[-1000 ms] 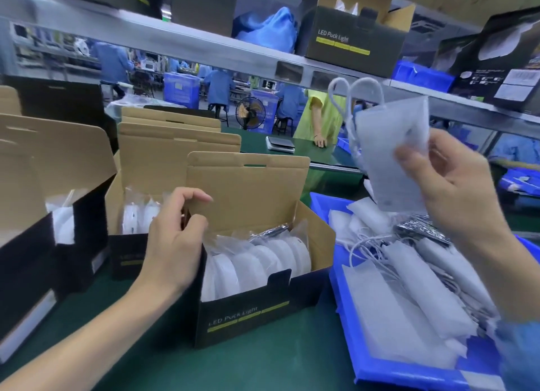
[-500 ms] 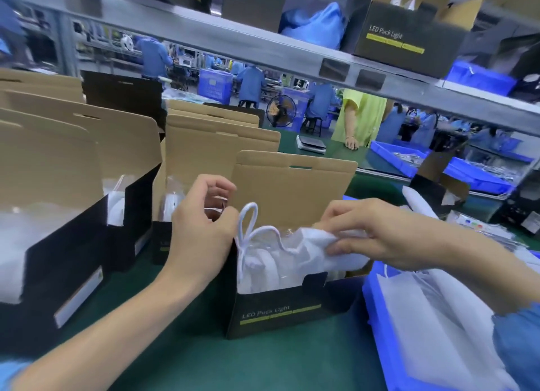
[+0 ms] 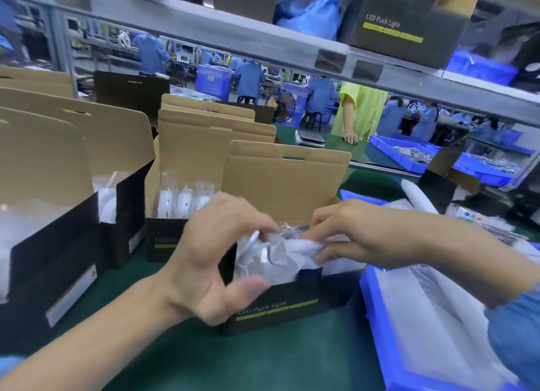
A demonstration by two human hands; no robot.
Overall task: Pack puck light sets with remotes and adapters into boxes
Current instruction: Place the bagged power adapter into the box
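Step in hand, by my read: tucking bagged adapter (image 3: 280, 255) w/ its white cord into front box (image 3: 292, 306), on top of whatever's already inside. Box sits open on green tabletop (image 3: 263, 361), lid flap up. Left hand (image 3: 222, 256) is at box's left end, fingers curled over bag's top edge, thumb spread low in front of box wall; looks like pinching bag, tho motion blur makes grip hard to confirm. Right hand (image 3: 353, 236) presses bag down from right, fingers curled on the plastic. Blue bin (image 3: 377, 317) w/ more bags sits just right of box. Next move prob calls for pushing bag & cord fully below rim so flap can close w/o snagging.
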